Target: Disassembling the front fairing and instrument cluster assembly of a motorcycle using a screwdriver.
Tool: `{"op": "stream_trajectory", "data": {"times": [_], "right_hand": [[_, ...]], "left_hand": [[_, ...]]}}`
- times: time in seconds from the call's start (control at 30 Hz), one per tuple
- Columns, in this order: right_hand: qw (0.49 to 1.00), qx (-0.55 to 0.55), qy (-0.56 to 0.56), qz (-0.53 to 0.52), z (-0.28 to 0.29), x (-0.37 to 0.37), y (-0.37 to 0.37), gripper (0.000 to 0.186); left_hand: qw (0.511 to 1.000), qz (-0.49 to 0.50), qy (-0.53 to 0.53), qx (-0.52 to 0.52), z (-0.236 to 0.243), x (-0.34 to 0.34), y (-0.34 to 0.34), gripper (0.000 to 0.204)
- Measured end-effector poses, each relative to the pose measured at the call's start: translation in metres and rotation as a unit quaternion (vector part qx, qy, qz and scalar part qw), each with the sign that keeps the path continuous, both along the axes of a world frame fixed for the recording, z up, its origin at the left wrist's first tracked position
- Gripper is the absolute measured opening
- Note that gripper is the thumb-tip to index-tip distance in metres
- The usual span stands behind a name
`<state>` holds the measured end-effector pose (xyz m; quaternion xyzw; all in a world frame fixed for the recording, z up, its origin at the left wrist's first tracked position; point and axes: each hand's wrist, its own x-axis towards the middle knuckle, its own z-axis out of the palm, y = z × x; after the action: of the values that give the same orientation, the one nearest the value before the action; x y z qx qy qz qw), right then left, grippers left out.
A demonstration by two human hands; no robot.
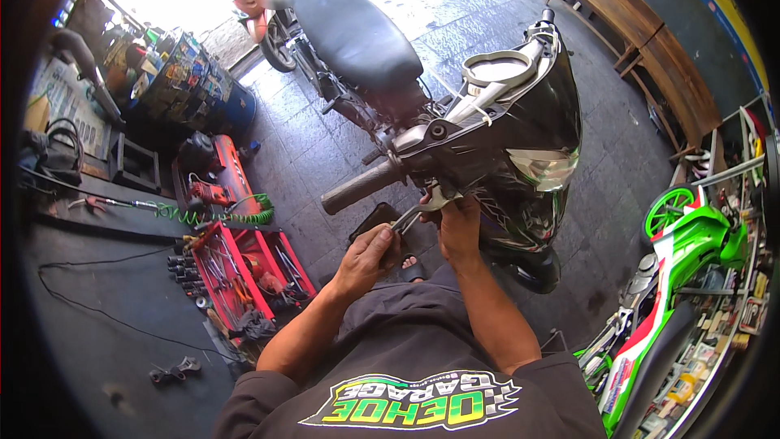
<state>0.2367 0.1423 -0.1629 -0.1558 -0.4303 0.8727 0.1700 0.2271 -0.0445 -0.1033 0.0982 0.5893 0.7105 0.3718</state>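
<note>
Two hands are up under the black motorbike, right below its handlebar. The left hand is curled tight round a tool, a slim metal thing whose tip points up at the lever beneath the grip; whether it is pliers or a driver, I cannot tell. The right hand is closed too, fingers pinching at the lever's mount, just beside the tool's tip. Both hands sit close together, almost touching, with the forearms rising from the lower edge over a dark shirt.

Above them the grey grip sticks out to the left, and the bike's open dash ring and long black seat stretch away behind. Down on the floor to the left lies a red tool tray full of wrenches, with a coiled green hose just past it. Off to the right, well apart, stands a green and white bike, and a wooden bench lines the far wall.
</note>
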Motion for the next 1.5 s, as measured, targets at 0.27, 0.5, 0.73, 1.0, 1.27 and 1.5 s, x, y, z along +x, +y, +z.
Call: {"op": "stream_trajectory", "data": {"times": [0.27, 0.5, 0.73, 1.0, 1.27, 1.5], "right_hand": [[0.999, 0.022, -0.037, 0.014, 0.004, 0.005, 0.001, 0.019], [0.997, 0.055, -0.020, 0.043, -0.001, 0.007, 0.007, 0.020], [0.998, 0.052, -0.022, -0.036, 0.014, 0.005, -0.003, 0.018], [0.999, 0.048, -0.020, -0.018, 0.009, 0.003, -0.001, 0.018], [0.999, 0.033, -0.024, -0.027, 0.011, -0.001, -0.003, 0.016], [0.998, -0.057, -0.016, 0.015, 0.010, 0.000, -0.004, 0.020]], "left_hand": [[0.963, -0.003, -0.229, 0.142, -0.037, -0.030, 0.010, 0.040], [0.997, 0.052, 0.030, -0.058, -0.054, -0.045, 0.021, 0.029], [0.978, 0.008, 0.195, -0.073, -0.070, -0.031, 0.022, 0.027], [0.974, 0.009, 0.198, -0.113, -0.058, -0.028, 0.022, 0.025], [0.977, 0.027, 0.192, -0.090, -0.062, -0.026, 0.023, 0.024], [0.963, 0.142, 0.230, -0.018, -0.069, -0.014, 0.031, 0.020]]}}
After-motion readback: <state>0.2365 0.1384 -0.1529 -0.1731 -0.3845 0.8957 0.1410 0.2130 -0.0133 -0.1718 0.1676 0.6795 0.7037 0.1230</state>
